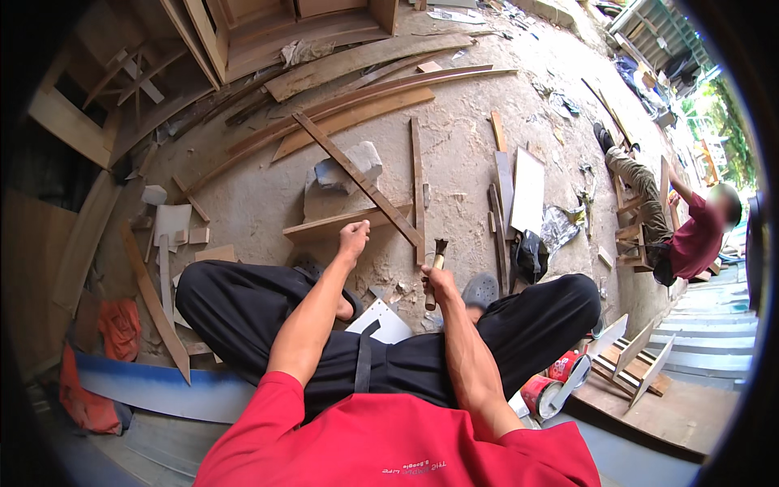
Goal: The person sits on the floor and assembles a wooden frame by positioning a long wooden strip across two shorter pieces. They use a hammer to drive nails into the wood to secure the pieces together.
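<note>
A hammer [439,260] with a pale handle and a dark head is gripped in my right hand [441,284], its head pointing up and away from me. My left hand [354,241] is closed, fingers pinched together; whatever they hold, if anything, is too small to make out. Just beyond it, a short board [324,228] stands on edge on the ground. A narrow wooden strip [345,162] slants over a grey block [363,162], its near end close to my right hand. Another strip [417,183] lies alongside that end.
Long planks [365,69] lie farther off beside a wooden cabinet frame [300,36]. To the right are a white panel [528,191], a black plastic bag [531,256] and red cans [539,395]. Another person [694,243] sits at the far right. A blue-white sheet [162,388] lies at my left.
</note>
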Demonstrator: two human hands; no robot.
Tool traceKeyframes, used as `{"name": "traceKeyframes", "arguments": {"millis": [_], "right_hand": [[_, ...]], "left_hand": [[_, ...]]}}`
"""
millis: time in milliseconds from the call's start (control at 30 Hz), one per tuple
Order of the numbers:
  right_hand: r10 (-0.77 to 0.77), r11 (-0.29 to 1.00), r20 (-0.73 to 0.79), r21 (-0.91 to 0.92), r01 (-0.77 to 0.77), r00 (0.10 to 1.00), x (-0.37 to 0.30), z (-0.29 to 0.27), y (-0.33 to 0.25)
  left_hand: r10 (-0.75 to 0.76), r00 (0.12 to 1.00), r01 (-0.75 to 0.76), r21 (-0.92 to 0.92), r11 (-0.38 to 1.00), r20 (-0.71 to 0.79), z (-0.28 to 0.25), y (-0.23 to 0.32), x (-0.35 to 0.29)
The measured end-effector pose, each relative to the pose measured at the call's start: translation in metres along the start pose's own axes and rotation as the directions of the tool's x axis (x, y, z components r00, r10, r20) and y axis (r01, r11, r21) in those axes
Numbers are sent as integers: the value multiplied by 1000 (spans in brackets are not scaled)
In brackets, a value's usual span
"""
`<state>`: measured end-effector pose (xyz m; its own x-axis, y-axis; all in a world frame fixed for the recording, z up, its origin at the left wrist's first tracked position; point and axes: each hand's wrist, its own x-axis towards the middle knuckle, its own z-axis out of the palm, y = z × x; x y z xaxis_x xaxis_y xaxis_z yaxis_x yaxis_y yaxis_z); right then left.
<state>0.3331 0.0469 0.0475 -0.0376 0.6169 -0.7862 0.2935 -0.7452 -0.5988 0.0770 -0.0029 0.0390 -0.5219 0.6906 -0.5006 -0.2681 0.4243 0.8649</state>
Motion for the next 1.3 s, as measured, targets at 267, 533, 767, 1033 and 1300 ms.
{"name": "traceKeyframes", "arguments": {"millis": [267, 533, 767, 1033, 1300], "right_hand": [[94, 973, -63, -207, -105, 994, 19, -15, 25], [-2, 786, -82, -616, -49, 997, 30, -26, 16], [-168, 661, -67, -748, 62, 983, 75, -47, 27], [-134, 592, 7, -801, 86, 991, 72, -54, -7], [-273, 526, -16, -840, 135, 962, 90, -62, -2]], "left_hand": [[-206, 962, 196, 70, 978, 178, 61, 24, 7], [-195, 979, 203, 282, 938, -58, 93, -12, 46], [126, 991, -82, 556, 827, -41, 107, -27, 40], [122, 988, -157, 578, 801, 99, 97, -31, 0], [49, 998, -7, 682, 731, -42, 106, -2, 0]]}}
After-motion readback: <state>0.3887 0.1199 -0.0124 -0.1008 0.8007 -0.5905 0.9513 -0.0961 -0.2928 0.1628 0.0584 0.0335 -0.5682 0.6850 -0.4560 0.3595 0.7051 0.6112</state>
